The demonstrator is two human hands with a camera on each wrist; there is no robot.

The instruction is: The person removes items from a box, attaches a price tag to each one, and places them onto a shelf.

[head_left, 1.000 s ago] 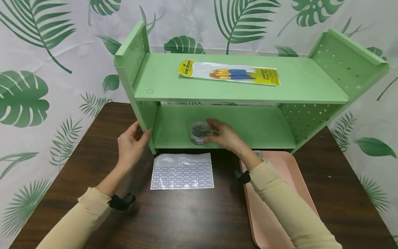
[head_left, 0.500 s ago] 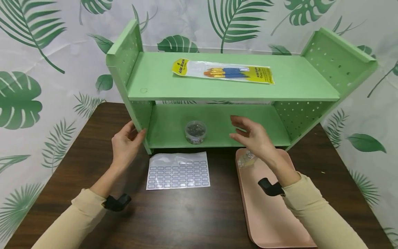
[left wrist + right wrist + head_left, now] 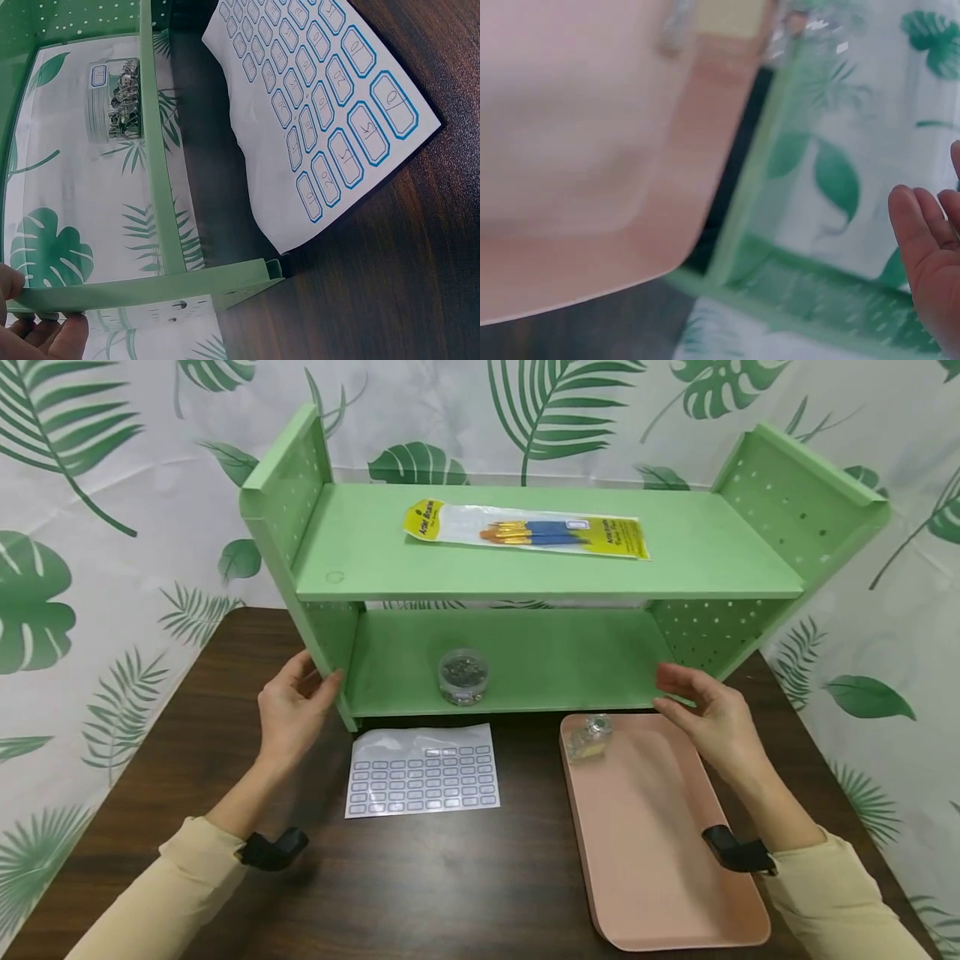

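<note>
My left grip point(image 3: 295, 708) is clamped on the left side panel of a two-tier, pale-green perforated metal shelf point(image 3: 547, 577), set across the far side of the brown wood-grain worktop point(image 3: 390, 885), long axis left to right, open front towards me; my right grip point(image 3: 708, 718), thumb and fingers apart, is near its lower right end. Upper tier: flat clear-plastic packet of blue-handled brushes point(image 3: 457, 529), bristles left, yellow label reading "Artist". Blue-bordered white label sheet point(image 3: 422, 772) in front, marks uncertain.

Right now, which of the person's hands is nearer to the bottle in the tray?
Right. The right hand is to the right of the bottle, by the pink tray; the left hand is farther off to its left, gripping the green shelf.
</note>
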